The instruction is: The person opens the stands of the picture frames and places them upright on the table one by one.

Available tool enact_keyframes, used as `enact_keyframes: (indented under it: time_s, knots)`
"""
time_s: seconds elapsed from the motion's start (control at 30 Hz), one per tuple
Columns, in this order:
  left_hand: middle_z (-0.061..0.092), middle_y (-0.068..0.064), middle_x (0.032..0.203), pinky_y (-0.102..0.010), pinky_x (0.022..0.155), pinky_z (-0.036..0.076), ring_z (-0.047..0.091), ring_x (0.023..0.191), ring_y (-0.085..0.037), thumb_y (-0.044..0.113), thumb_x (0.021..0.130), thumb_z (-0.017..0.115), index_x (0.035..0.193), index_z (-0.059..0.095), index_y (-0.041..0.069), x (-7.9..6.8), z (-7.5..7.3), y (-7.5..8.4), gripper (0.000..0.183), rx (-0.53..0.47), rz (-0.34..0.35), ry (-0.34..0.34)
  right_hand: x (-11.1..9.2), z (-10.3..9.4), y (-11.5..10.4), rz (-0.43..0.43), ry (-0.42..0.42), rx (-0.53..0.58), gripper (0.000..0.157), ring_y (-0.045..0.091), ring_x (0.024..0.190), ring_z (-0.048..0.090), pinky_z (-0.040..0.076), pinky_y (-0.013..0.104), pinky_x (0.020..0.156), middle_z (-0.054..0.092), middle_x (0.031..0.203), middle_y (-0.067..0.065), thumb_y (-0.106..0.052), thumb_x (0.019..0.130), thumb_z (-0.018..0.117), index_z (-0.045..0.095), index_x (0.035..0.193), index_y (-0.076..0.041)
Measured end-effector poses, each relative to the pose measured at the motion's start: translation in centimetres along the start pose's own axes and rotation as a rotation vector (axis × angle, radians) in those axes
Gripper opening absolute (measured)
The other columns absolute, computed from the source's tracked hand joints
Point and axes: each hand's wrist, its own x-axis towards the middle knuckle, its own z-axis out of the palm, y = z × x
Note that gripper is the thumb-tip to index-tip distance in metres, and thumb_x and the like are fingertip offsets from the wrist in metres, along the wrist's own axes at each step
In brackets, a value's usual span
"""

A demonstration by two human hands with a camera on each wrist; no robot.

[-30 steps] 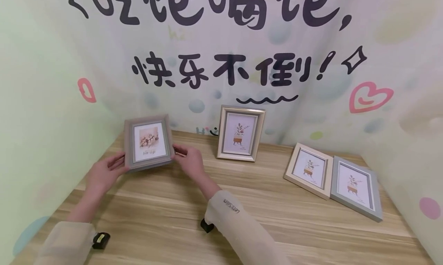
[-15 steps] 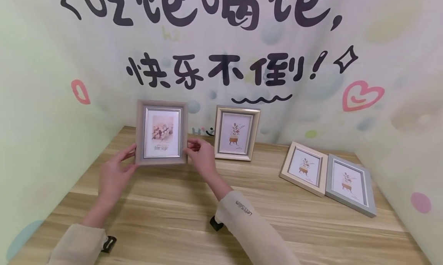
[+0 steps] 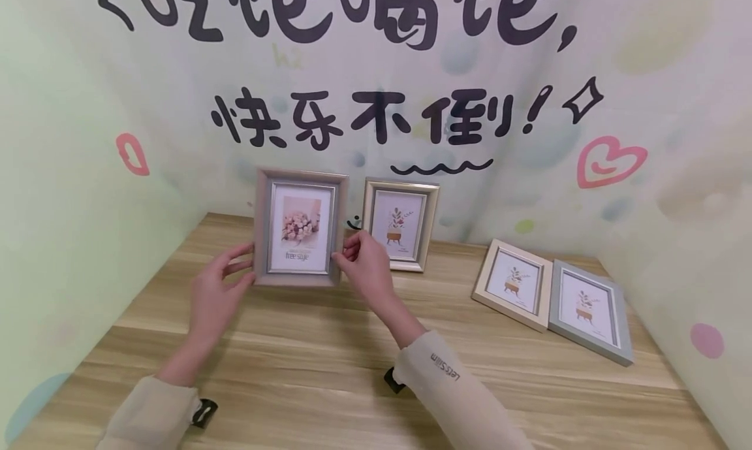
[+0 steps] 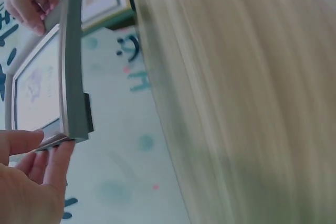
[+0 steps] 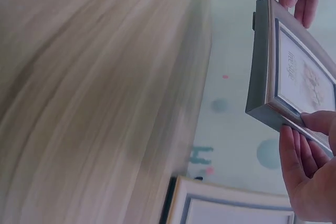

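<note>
Both hands hold a taupe picture frame [image 3: 301, 228] upright, its flower print facing the person. My left hand [image 3: 219, 293] grips its left side low down, thumb on the front and fingers behind, as the left wrist view shows of the left hand [image 4: 37, 177]. My right hand [image 3: 370, 267] pinches the lower right side, the thumb in front. In both wrist views a gap shows between the frame's bottom edge and the wooden table [image 3: 282, 378]. A champagne-gold picture frame [image 3: 427, 231] with a potted-plant print stands just right of the held one, partly behind my right hand.
A cream picture frame [image 3: 483, 282] and a grey-blue picture frame [image 3: 624, 319] lie side by side at the table's right. A printed cloth backdrop [image 3: 329, 51] hangs behind the table and along both sides.
The taupe frame, held by both hands, has gone from leaning back at the far left to upright, and has moved right towards the gold frame. The other frames stay put.
</note>
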Motion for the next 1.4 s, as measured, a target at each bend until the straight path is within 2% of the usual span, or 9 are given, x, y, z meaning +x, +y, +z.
enact_keyframes:
  time_s: [0.1, 0.13, 0.2, 0.3, 0.37, 0.47, 0.67, 0.93, 1.4]
  knots:
    - [0.055, -0.025, 0.135, -0.003, 0.077, 0.05, 0.066, 0.111, -0.034, -0.006, 0.089, 0.066, 0.138, 0.05, -0.005, 0.3, 1.2, 0.7, 0.051, -0.022, -0.098, -0.104, -0.4, -1.3, 0.8, -0.034, 0.021, -0.069, 0.021, 0.014, 0.076, 0.061, 0.054, 0.023, 0.066, 0.065, 0.086, 0.005, -0.014, 0.087, 0.076, 0.06, 0.098, -0.007]
    - [0.052, -0.026, 0.135, -0.005, 0.079, 0.051, 0.062, 0.113, -0.041, -0.004, 0.091, 0.065, 0.14, 0.046, -0.007, 0.3, 1.6, 0.9, 0.053, -0.035, -0.126, -0.138, -0.5, -1.6, 1.1, -0.045, 0.03, -0.091, 0.021, 0.014, 0.076, 0.062, 0.054, 0.024, 0.066, 0.066, 0.086, 0.005, -0.013, 0.087, 0.076, 0.06, 0.097, -0.007]
    - [0.048, -0.026, 0.135, -0.011, 0.084, 0.054, 0.059, 0.116, -0.044, -0.003, 0.092, 0.064, 0.14, 0.041, -0.009, 0.4, 2.5, 1.3, 0.053, -0.043, -0.168, -0.175, -0.7, -2.3, 1.7, -0.07, 0.038, -0.118, 0.02, 0.015, 0.077, 0.064, 0.056, 0.026, 0.067, 0.066, 0.085, 0.006, -0.013, 0.087, 0.076, 0.06, 0.096, -0.006]
    - [0.044, -0.026, 0.135, -0.029, 0.096, 0.055, 0.056, 0.117, -0.041, -0.003, 0.094, 0.06, 0.137, 0.035, -0.01, 0.5, 4.0, 1.8, 0.05, -0.05, -0.192, -0.22, -0.9, -3.1, 2.6, -0.083, 0.052, -0.143, 0.02, 0.017, 0.076, 0.066, 0.057, 0.028, 0.067, 0.067, 0.084, 0.007, -0.011, 0.087, 0.076, 0.059, 0.095, -0.006]
    - [0.043, -0.026, 0.133, -0.042, 0.101, 0.053, 0.055, 0.116, -0.041, -0.005, 0.094, 0.058, 0.134, 0.035, -0.01, 0.5, 5.0, 2.1, 0.047, -0.054, -0.178, -0.236, -1.1, -3.7, 3.3, -0.08, 0.062, -0.151, 0.02, 0.017, 0.075, 0.065, 0.057, 0.028, 0.066, 0.066, 0.083, 0.008, -0.009, 0.086, 0.076, 0.059, 0.094, -0.005]
    - [0.043, -0.026, 0.13, -0.049, 0.104, 0.05, 0.056, 0.116, -0.043, -0.009, 0.093, 0.056, 0.13, 0.036, -0.011, 0.4, 6.3, 2.4, 0.043, -0.052, -0.148, -0.254, -1.2, -4.4, 4.4, -0.052, 0.063, -0.154, 0.021, 0.018, 0.073, 0.062, 0.055, 0.027, 0.064, 0.064, 0.082, 0.009, -0.008, 0.085, 0.076, 0.057, 0.093, -0.004]
    - [0.049, -0.029, 0.127, -0.048, 0.103, 0.053, 0.059, 0.118, -0.046, -0.012, 0.092, 0.055, 0.124, 0.041, -0.011, 0.1, 8.2, 2.7, 0.035, -0.05, -0.132, -0.304, -1.4, -5.9, 6.5, 0.024, 0.032, -0.15, 0.021, 0.021, 0.079, 0.064, 0.056, 0.029, 0.066, 0.065, 0.086, 0.012, -0.005, 0.085, 0.075, 0.055, 0.093, -0.003]
    - [0.066, -0.024, 0.112, -0.043, 0.086, 0.06, 0.07, 0.101, -0.037, -0.004, 0.091, 0.063, 0.113, 0.054, -0.005, -0.3, 9.7, 2.7, 0.023, 0.038, -0.129, -0.337, -1.7, -7.7, 7.9, 0.131, -0.007, -0.164, 0.022, 0.022, 0.084, 0.062, 0.055, 0.029, 0.067, 0.064, 0.093, 0.012, -0.005, 0.086, 0.075, 0.056, 0.098, -0.004]
    - [0.072, -0.016, 0.101, -0.04, 0.077, 0.06, 0.073, 0.086, -0.028, 0.008, 0.09, 0.07, 0.103, 0.063, 0.002, 0.2, 10.9, 2.5, 0.016, 0.145, -0.09, -0.333, -2.2, -8.2, 9.1, 0.163, -0.019, -0.214, 0.023, 0.021, 0.079, 0.059, 0.053, 0.028, 0.064, 0.063, 0.087, 0.012, -0.004, 0.084, 0.076, 0.055, 0.092, -0.003]
